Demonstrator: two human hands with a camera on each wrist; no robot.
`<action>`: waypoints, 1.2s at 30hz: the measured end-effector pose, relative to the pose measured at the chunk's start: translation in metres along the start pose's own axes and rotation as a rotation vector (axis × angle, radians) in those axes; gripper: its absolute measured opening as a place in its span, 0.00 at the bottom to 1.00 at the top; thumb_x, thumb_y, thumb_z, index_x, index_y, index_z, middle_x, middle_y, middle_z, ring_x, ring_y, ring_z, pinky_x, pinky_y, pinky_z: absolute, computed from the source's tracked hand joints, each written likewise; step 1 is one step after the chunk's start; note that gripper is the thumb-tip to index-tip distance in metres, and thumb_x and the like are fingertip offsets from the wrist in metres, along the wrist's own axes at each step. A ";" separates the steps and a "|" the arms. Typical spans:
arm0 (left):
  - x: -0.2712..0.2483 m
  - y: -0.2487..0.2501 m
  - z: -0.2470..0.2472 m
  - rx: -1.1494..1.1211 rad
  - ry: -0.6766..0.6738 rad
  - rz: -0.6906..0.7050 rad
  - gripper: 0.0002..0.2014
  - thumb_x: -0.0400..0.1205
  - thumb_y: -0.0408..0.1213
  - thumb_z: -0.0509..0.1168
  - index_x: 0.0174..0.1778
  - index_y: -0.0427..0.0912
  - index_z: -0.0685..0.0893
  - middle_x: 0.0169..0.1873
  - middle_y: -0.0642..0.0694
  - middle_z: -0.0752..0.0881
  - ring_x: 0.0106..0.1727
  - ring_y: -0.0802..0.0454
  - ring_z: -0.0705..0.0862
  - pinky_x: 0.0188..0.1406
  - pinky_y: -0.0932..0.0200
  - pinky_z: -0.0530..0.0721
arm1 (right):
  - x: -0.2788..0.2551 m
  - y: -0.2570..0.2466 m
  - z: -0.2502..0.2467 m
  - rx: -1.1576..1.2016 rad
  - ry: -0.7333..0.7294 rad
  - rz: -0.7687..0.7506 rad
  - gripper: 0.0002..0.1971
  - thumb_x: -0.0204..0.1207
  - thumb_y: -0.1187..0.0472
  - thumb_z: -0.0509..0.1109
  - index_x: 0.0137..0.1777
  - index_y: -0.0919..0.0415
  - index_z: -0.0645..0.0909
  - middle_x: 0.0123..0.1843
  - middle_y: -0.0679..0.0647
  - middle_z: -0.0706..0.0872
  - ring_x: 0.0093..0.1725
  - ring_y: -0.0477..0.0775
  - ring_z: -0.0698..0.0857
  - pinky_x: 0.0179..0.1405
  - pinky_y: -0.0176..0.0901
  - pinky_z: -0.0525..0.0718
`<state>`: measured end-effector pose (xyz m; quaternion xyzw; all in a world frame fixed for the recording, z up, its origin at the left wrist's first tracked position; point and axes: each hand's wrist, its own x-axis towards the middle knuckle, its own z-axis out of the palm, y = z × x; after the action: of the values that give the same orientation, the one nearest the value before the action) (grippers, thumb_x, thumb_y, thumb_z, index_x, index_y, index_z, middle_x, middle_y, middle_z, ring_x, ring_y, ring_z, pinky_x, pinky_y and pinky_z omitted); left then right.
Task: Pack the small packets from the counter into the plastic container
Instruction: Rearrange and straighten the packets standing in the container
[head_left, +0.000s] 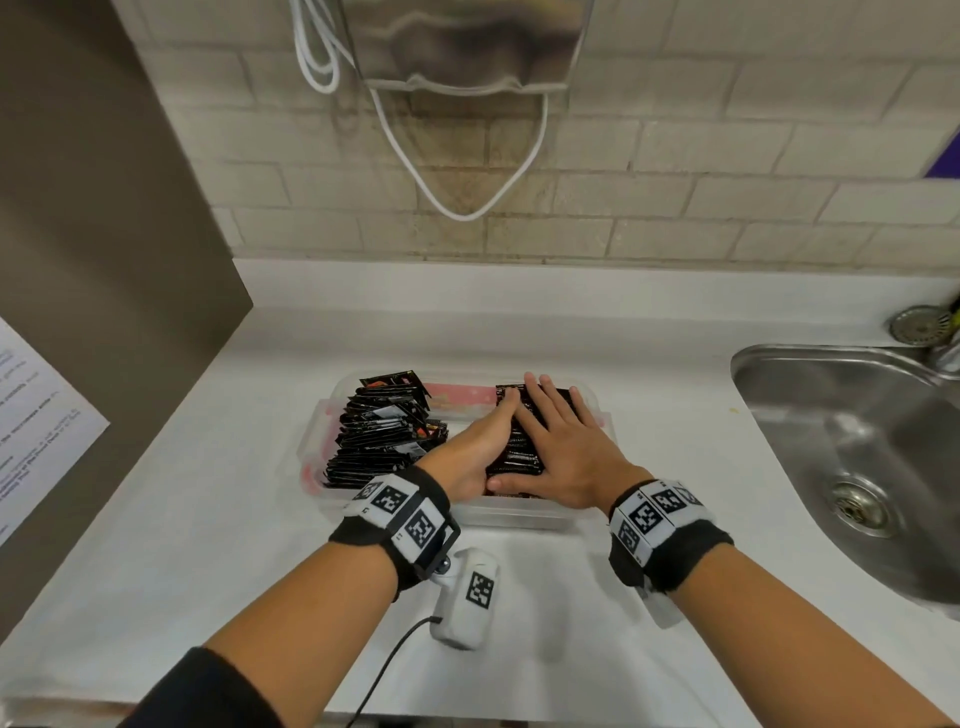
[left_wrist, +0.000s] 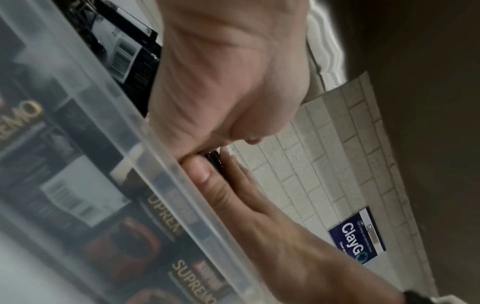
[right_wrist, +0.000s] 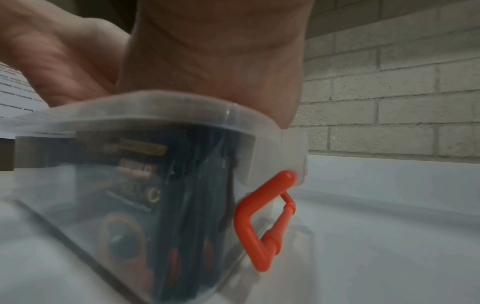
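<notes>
On the white counter (head_left: 171, 519), just in front of the person, sits the clear plastic container (head_left: 519, 514) with two rows of small black packets inside it. The right-hand row of packets (head_left: 514, 452) stands on edge, packed tight, and both hands are on it: the right hand (head_left: 566, 447) lies flat over the top with its fingers straight and slightly spread, thumb along the near end, while the left hand (head_left: 478, 441) presses its straight fingers against the row's left side. Neither hand curls round anything. The left-hand row of packets (head_left: 384, 431) leans loosely, fanned toward the back wall, and a strip of the container's pinkish floor shows between the two rows. In the right wrist view an orange latch (right_wrist: 262, 224) hangs on the container's end wall, with packets visible through the plastic. To the right of the container, well apart, a steel sink (head_left: 857, 457) is set into the counter. Behind runs a pale brick wall (head_left: 675, 171) with a white cable (head_left: 467, 208) looping down it.
</notes>
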<state>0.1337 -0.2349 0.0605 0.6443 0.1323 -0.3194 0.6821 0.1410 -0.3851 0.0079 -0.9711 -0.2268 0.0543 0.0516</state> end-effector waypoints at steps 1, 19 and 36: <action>0.001 0.000 0.000 -0.015 0.005 -0.015 0.23 0.87 0.63 0.51 0.66 0.53 0.79 0.46 0.45 0.94 0.48 0.48 0.93 0.45 0.50 0.92 | 0.002 0.001 0.001 -0.005 0.008 0.002 0.60 0.63 0.13 0.43 0.86 0.51 0.32 0.87 0.57 0.32 0.86 0.55 0.30 0.85 0.60 0.34; -0.029 0.049 -0.046 0.894 -0.067 0.317 0.20 0.89 0.39 0.58 0.79 0.46 0.74 0.76 0.50 0.77 0.77 0.53 0.73 0.75 0.58 0.69 | 0.008 0.005 0.004 0.013 0.133 0.020 0.54 0.68 0.18 0.46 0.88 0.51 0.47 0.89 0.54 0.47 0.88 0.52 0.46 0.87 0.55 0.43; -0.008 0.036 -0.065 1.897 -0.155 0.239 0.22 0.80 0.23 0.60 0.66 0.49 0.78 0.54 0.47 0.83 0.52 0.46 0.78 0.59 0.49 0.77 | 0.008 0.006 0.003 0.055 0.132 0.035 0.53 0.68 0.18 0.50 0.88 0.49 0.48 0.89 0.50 0.46 0.88 0.50 0.44 0.87 0.54 0.43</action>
<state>0.1648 -0.1713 0.0850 0.9146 -0.2934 -0.2636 -0.0887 0.1501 -0.3864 0.0035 -0.9746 -0.2043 -0.0030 0.0922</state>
